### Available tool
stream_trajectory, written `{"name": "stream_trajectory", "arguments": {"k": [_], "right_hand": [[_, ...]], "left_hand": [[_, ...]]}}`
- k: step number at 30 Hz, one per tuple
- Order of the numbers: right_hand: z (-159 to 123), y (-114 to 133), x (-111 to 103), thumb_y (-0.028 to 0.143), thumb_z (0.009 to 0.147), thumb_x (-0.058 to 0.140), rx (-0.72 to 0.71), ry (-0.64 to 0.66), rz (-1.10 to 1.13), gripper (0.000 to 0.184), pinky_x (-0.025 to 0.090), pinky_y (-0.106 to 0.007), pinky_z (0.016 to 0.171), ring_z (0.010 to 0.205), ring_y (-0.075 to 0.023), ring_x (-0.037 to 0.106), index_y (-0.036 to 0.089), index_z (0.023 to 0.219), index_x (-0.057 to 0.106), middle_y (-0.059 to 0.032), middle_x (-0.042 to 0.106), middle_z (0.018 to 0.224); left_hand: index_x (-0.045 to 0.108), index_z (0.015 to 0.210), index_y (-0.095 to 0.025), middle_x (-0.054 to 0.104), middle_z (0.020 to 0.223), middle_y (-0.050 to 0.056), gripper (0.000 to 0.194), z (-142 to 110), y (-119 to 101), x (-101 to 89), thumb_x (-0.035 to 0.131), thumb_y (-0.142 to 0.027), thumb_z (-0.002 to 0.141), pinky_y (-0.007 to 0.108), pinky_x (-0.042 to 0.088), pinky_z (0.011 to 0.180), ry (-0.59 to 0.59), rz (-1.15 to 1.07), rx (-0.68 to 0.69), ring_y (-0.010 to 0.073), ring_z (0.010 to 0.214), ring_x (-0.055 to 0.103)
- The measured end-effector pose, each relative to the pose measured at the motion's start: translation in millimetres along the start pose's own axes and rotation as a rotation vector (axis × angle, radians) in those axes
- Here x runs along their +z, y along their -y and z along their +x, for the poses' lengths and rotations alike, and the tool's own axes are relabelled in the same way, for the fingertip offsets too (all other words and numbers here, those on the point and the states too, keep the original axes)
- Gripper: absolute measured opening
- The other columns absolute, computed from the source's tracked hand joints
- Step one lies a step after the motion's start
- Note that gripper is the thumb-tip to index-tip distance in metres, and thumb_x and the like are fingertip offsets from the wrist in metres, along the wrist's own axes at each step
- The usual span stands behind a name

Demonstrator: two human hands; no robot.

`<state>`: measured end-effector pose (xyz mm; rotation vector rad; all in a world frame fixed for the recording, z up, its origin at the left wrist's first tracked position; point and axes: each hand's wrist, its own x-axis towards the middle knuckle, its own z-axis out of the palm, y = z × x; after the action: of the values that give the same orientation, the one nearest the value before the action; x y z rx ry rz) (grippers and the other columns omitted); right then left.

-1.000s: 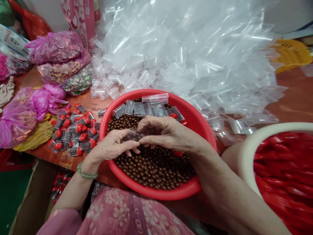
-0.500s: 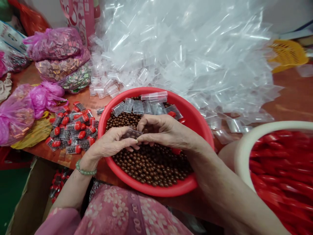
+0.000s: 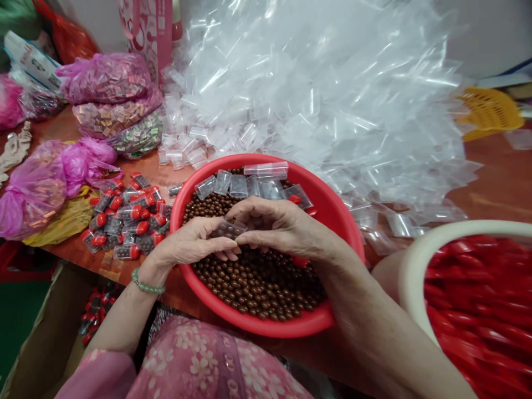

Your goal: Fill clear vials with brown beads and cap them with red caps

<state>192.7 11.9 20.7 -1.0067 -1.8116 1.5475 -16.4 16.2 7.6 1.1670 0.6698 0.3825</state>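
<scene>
Over the red basin (image 3: 357, 244), my left hand (image 3: 193, 241) grips a small clear plastic tube (image 3: 228, 229) with brown balls inside. My right hand (image 3: 278, 224) is at the tube's right end, its thumb on the near side and its curled forefinger over the far side. Beneath both hands lies a heap of shiny brown balls (image 3: 249, 288) in the basin. Several empty clear tubes (image 3: 238, 186) rest on the balls along the far rim. Two or more red caps (image 3: 300, 261) show beside my right hand, partly hidden by it.
Filled, red-capped tubes (image 3: 128, 213) are piled left of the basin. A big mound of clear plastic tubes (image 3: 316, 100) covers the back. At right stands a white tub (image 3: 411, 277) of red caps. Pink bags (image 3: 103, 83), a yellow basket (image 3: 490, 111) and a cardboard box (image 3: 37, 332) lie around.
The view has shifted slightly, so the things at left appear a little farther right. My right forefinger has moved left over the tube; both hands stay at it.
</scene>
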Motion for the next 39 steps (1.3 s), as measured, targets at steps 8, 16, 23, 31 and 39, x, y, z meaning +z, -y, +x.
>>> {"name": "stream_trajectory", "arguments": {"k": [8,16,23,31,39], "right_hand": [[1.2,1.2,-2.4,0.041,0.078,0.072,0.033,0.007,-0.017,0.027,0.039,-0.024,0.054,0.058,-0.0103,0.048,0.019,0.080,0.057,0.0032,0.054,0.065],[-15.4,12.5,19.6,0.024,0.086,0.062,-0.055,-0.201,-0.316,0.013,0.048,-0.027,0.069,0.075,-0.0147,0.061,0.019,0.097,0.057,-0.0016,0.065,0.085],[-62.4,-2.1,19.9,0.022,0.093,0.053,0.061,-0.356,-0.715,0.015,0.049,-0.035,0.086,0.093,-0.0213,0.064,0.018,0.104,0.062,-0.0086,0.069,0.099],[-58.2,-18.7,-10.1,0.023,0.086,0.058,0.424,-0.512,-1.259,0.012,0.041,-0.040,0.080,0.095,-0.0313,0.059,0.016,0.093,0.063,-0.0135,0.070,0.093],[-51.1,-31.6,-9.7,0.018,0.086,0.053,0.475,-0.492,-1.272,0.014,0.035,-0.040,0.080,0.094,-0.0299,0.059,0.016,0.096,0.062,-0.0115,0.072,0.094]], "left_hand": [[0.064,0.093,-0.012,0.072,0.080,0.007,0.035,0.7,-0.3,-0.3,0.074,-0.042,0.077,0.023,0.055,0.067,0.000,-0.027,-0.048,0.0136,0.072,0.069],[0.059,0.116,-0.015,0.072,0.089,0.005,0.040,-1.3,-1.1,-2.7,0.069,-0.034,0.083,0.022,0.055,0.069,-0.119,0.016,0.057,0.0131,0.076,0.071],[0.061,0.099,-0.017,0.075,0.095,0.005,0.021,-9.1,-5.4,1.2,0.070,-0.027,0.083,0.029,0.057,0.084,-0.340,0.017,0.307,0.0167,0.089,0.071],[0.066,0.096,-0.018,0.076,0.097,0.005,0.017,-8.1,-7.7,11.9,0.071,-0.023,0.081,0.029,0.053,0.089,-0.319,0.050,0.346,0.0171,0.095,0.070],[0.063,0.095,-0.015,0.076,0.089,0.005,0.018,0.3,-5.1,16.5,0.069,-0.025,0.081,0.027,0.053,0.082,-0.312,0.131,0.226,0.0156,0.086,0.071]]}}
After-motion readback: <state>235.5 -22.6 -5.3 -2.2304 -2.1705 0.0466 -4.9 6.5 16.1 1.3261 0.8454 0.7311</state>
